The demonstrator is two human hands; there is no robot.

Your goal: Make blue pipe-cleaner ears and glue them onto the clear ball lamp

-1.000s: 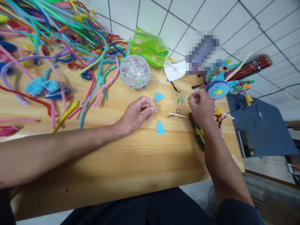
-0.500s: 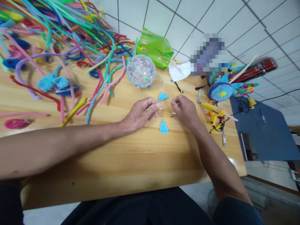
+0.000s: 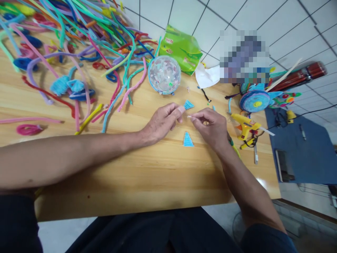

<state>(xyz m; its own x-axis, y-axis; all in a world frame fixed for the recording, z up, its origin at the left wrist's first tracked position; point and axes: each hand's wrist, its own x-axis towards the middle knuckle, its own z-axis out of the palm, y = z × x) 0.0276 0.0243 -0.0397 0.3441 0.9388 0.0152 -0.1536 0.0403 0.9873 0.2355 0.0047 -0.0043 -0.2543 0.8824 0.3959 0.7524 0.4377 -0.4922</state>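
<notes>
My right hand (image 3: 212,128) pinches a small whitish bit (image 3: 189,116) between thumb and forefinger. Facing it, my left hand (image 3: 163,122) has its thumb pressed against curled fingers; whatever may be between them is hidden. Just beyond the left fingertips lies a blue fuzzy triangular piece (image 3: 189,104) on the table. A second blue triangle (image 3: 187,140) lies flat, nearer to me, below the gap between both hands. Partly covered by my right wrist is a tool with a green and yellow handle (image 3: 235,147).
A clear dome (image 3: 164,74) stands beyond my hands. Pipe cleaners (image 3: 126,66) heap up at the left. On the right are a yellow glue gun (image 3: 244,124), a blue disc-shaped craft figure (image 3: 254,101) and a red flask (image 3: 300,76). A green packet (image 3: 180,49) lies at the back.
My right hand has gone from a fist over metal tool tips to a pinch on the whitish bit, nearer my left fingers. The green and yellow handle now shows by my right wrist.
</notes>
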